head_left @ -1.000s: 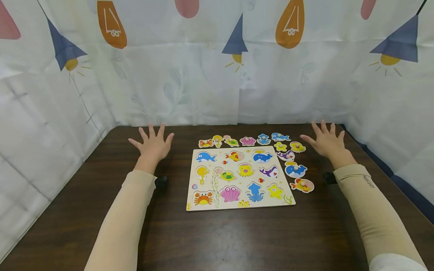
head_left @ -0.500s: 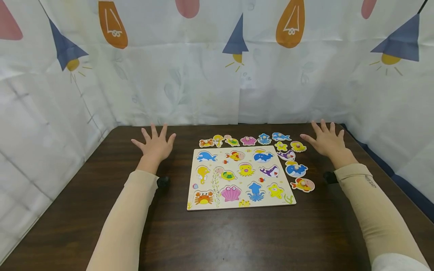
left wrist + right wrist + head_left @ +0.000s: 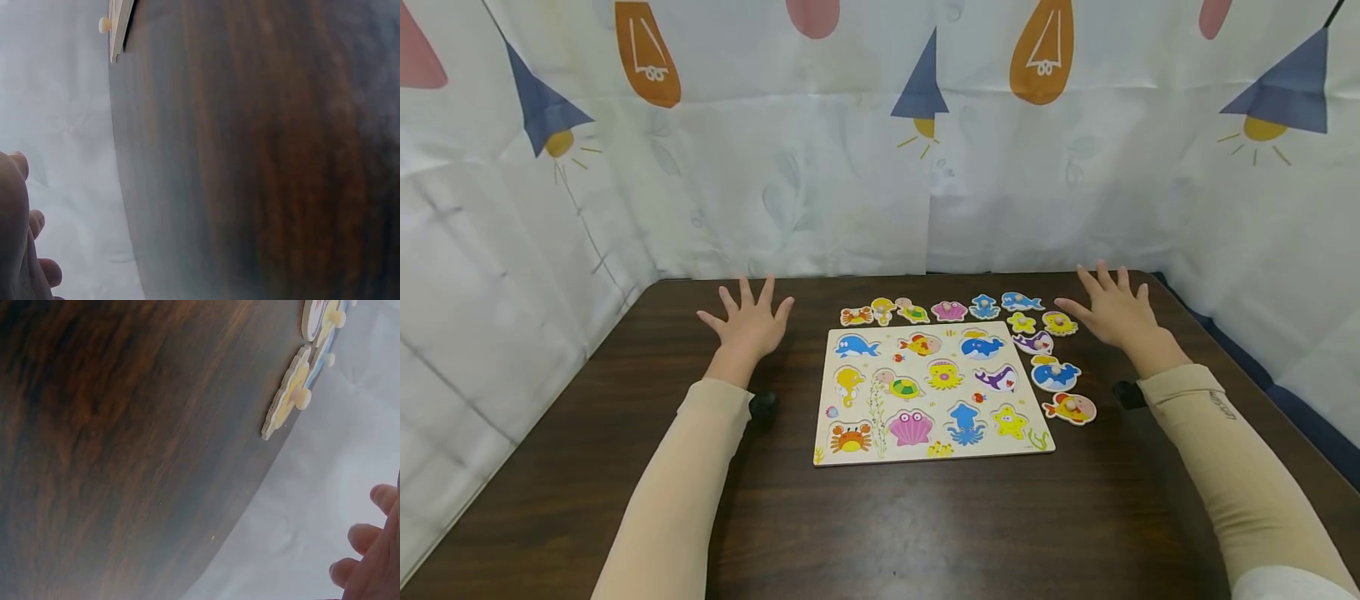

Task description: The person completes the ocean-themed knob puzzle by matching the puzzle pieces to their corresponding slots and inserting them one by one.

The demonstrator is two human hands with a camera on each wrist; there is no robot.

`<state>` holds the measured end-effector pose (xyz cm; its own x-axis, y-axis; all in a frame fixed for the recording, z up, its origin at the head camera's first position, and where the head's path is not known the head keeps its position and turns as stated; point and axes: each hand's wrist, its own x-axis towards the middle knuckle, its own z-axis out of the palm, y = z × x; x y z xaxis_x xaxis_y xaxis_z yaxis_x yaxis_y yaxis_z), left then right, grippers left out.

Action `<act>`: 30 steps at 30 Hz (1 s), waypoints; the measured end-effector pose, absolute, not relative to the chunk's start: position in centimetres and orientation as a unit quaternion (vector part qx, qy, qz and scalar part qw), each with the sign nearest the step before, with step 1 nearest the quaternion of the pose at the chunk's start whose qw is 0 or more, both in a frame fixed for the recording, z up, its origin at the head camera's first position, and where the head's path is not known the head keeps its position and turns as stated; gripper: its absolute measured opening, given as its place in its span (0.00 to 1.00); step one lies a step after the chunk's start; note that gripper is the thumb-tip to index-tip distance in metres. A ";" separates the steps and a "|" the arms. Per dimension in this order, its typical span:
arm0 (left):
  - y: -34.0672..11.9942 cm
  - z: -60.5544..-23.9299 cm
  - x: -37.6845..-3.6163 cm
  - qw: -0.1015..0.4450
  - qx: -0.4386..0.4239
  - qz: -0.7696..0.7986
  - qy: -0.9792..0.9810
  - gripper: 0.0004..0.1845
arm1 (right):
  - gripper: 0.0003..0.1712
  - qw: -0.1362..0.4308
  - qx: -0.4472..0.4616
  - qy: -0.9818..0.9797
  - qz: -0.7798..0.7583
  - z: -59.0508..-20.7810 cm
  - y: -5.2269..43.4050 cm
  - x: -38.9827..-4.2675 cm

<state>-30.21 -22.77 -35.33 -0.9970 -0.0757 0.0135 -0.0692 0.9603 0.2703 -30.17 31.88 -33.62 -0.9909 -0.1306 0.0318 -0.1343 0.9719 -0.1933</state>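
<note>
from above, both hands (image 3: 747, 325) (image 3: 1116, 315) spread flat beside the puzzle board (image 3: 931, 392); wrist views only fingertips, table edge.

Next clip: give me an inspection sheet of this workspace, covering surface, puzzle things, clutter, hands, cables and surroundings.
Surface: dark wooden table, bare in front of the board.
Job's things: puzzle board lies flat at centre, sea animals printed in its slots; loose animal pieces in a row behind it and more, such as the blue whale piece, along its right edge.
Clutter: nothing seen.
Hands: left hand spread, fingers straight, left of the board, holding nothing; right hand spread beside the right-hand pieces, holding nothing.
Cables: nothing seen.
Surroundings: white curtain printed with lamps on three sides.
</note>
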 end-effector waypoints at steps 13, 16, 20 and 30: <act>-22.4 -35.3 -30.0 0.019 0.029 -0.148 -0.988 0.40 | 0.56 0.013 0.097 -0.990 0.101 -33.6 31.6 -29.6; -22.1 -35.5 -29.7 0.019 0.026 -0.149 -0.988 0.40 | 0.55 0.015 0.103 -0.989 0.106 -33.6 31.3 -29.4; -21.8 -35.7 -29.2 0.010 0.022 -0.155 -0.988 0.41 | 0.55 0.015 0.109 -0.988 0.108 -33.8 30.9 -29.1; -21.0 -35.3 -28.8 0.008 0.011 -0.173 -0.985 0.40 | 0.51 0.021 0.135 -0.985 0.101 -33.4 30.3 -28.4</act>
